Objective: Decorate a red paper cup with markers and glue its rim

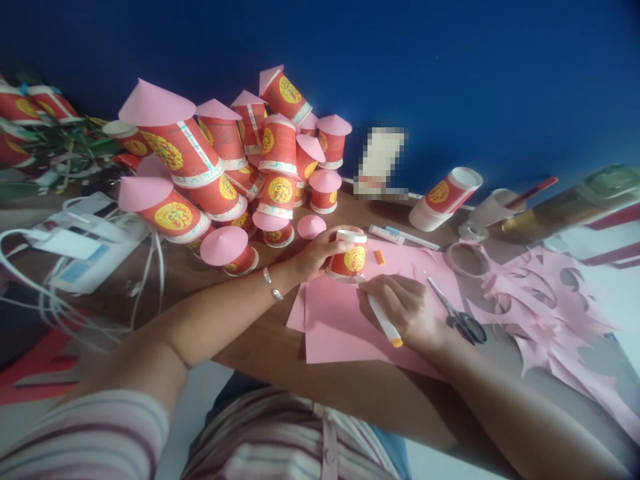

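Head view, red paper cup with white edges and round yellow emblem (356, 260): looking light and thin-walled, probably denting under a hard squeeze; its sides are offering the safest hold.
Left hand (320, 257): curling around the cup's left side, holding it over pink paper sheets (337, 330).
Right hand (400, 303): gripping a slim white, orange-ended marker (383, 320), its tip pointing at the cup's lower edge.
Cup's place: sitting within the left hand's grasp, just beyond the right hand's fingers.
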`<act>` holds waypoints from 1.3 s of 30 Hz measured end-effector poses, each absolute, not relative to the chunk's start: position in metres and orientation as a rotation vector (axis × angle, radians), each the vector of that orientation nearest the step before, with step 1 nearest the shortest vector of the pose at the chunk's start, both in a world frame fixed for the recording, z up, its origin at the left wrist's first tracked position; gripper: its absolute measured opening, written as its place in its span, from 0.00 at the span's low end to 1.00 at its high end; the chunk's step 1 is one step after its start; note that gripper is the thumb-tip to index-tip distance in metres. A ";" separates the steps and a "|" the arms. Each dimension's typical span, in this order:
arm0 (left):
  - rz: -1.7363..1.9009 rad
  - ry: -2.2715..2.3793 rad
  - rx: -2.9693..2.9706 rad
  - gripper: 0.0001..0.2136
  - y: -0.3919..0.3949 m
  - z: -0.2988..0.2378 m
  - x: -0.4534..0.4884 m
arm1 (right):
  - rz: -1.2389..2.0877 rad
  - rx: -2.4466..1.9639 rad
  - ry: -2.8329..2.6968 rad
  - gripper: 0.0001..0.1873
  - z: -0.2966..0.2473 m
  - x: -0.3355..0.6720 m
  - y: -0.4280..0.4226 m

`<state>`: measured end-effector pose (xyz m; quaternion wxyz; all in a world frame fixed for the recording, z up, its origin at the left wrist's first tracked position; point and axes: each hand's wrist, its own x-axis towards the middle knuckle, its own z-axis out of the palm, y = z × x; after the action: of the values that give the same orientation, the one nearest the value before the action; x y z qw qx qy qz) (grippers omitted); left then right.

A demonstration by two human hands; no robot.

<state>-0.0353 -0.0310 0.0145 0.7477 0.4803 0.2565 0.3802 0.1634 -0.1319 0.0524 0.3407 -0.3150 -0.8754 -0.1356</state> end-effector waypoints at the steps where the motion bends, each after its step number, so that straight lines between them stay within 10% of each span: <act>1: 0.832 0.557 1.051 0.24 -0.031 0.013 -0.035 | -0.353 -0.823 -2.278 0.08 0.052 0.163 -0.132; 39: 0.822 0.550 1.015 0.24 -0.031 0.009 -0.035 | -0.323 -0.784 -2.292 0.07 0.050 0.160 -0.135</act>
<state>-0.0347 -0.0305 0.0095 0.7592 0.4662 0.2524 0.3775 0.1604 -0.1352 0.0499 0.3418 -0.3015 -0.8814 -0.1242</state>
